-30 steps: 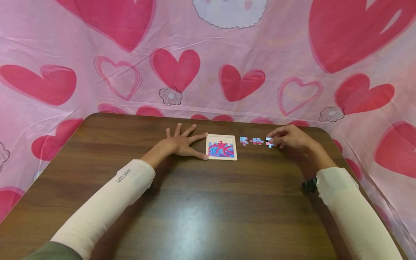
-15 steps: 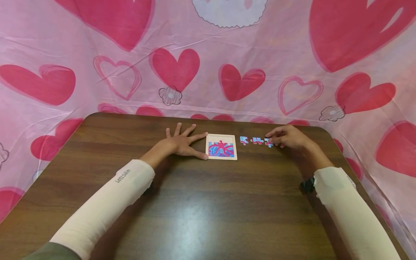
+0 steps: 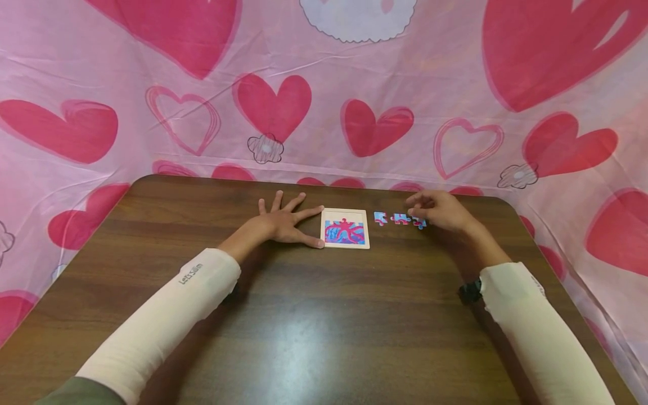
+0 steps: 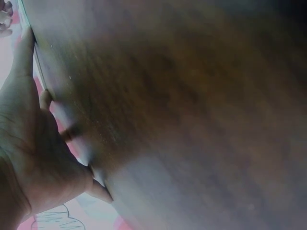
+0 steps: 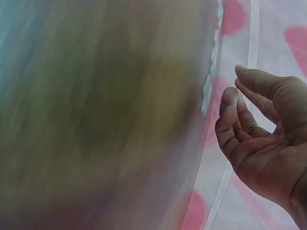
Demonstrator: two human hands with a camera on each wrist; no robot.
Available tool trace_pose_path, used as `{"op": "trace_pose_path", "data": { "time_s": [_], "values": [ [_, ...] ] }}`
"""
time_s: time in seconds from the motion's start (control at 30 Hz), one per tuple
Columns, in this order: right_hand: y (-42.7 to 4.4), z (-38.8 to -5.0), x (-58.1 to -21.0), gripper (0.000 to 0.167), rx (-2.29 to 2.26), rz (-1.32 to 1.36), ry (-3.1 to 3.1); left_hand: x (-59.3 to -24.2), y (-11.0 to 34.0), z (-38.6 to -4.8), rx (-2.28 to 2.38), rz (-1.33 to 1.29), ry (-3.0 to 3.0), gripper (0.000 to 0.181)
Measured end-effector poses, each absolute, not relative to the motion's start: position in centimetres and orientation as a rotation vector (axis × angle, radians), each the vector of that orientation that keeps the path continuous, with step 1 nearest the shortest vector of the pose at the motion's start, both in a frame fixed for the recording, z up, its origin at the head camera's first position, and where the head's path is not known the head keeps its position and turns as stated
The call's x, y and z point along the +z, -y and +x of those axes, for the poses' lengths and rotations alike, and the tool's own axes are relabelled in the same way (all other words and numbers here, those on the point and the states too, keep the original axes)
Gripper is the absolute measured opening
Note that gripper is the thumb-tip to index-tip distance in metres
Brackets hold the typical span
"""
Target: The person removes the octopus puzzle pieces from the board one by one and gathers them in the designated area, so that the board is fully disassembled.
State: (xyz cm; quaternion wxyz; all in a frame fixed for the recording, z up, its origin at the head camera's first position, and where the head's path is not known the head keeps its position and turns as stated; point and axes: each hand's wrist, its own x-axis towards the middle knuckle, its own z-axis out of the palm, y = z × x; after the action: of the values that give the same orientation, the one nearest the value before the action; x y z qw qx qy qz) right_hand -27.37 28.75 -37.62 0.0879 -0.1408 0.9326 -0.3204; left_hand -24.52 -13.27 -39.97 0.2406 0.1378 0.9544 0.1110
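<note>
My left hand [image 3: 277, 224] lies on the table with its fingers spread. Its thumb and index finger touch the left side of a wooden puzzle frame [image 3: 367, 230]. Joined pieces show a pink octopus [image 3: 345, 232] on blue in the lower part of the frame; bare pale wood fills its upper part. Right of the frame lie three loose jigsaw pieces: a left piece [image 3: 380, 219], a middle piece [image 3: 400, 218] and a right piece [image 3: 419, 223], partly covered. My right hand [image 3: 441, 209] hovers over that right piece, fingers loosely bent; in the right wrist view the hand [image 5: 268, 129] holds nothing.
The brown wooden table [image 3: 304, 315] stretches toward me. A pink cloth with hearts [image 3: 273, 107] hangs right behind its far edge and along both sides.
My right hand has let go of the right jigsaw piece, risen and shifted left toward the middle piece. That right piece slid slightly left. My left hand stays in place.
</note>
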Motion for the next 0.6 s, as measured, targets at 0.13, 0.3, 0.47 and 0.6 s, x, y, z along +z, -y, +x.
{"op": "trace_pose_path", "data": {
  "time_s": [0.13, 0.3, 0.47, 0.6],
  "values": [
    [-27.2, -27.3, -37.6, 0.034, -0.987, -0.45, -2.778, -39.7, 13.4, -24.2, 0.324, 0.395, -2.619, 0.113],
    [-25.5, -27.2, -37.7, 0.03, -1.033, -0.51, -2.736, -39.6, 13.4, -24.1, 0.337, 0.414, -2.618, 0.112],
    [-23.7, -27.2, -37.8, 0.027, -1.059, -0.572, -2.687, -40.1, 13.5, -24.5, 0.328, 0.415, -2.629, 0.114],
    [-22.4, -27.1, -38.0, 0.026, -1.091, -0.577, -2.65, -40.3, 13.4, -24.7, 0.301, 0.405, -2.626, 0.111]
  ]
}}
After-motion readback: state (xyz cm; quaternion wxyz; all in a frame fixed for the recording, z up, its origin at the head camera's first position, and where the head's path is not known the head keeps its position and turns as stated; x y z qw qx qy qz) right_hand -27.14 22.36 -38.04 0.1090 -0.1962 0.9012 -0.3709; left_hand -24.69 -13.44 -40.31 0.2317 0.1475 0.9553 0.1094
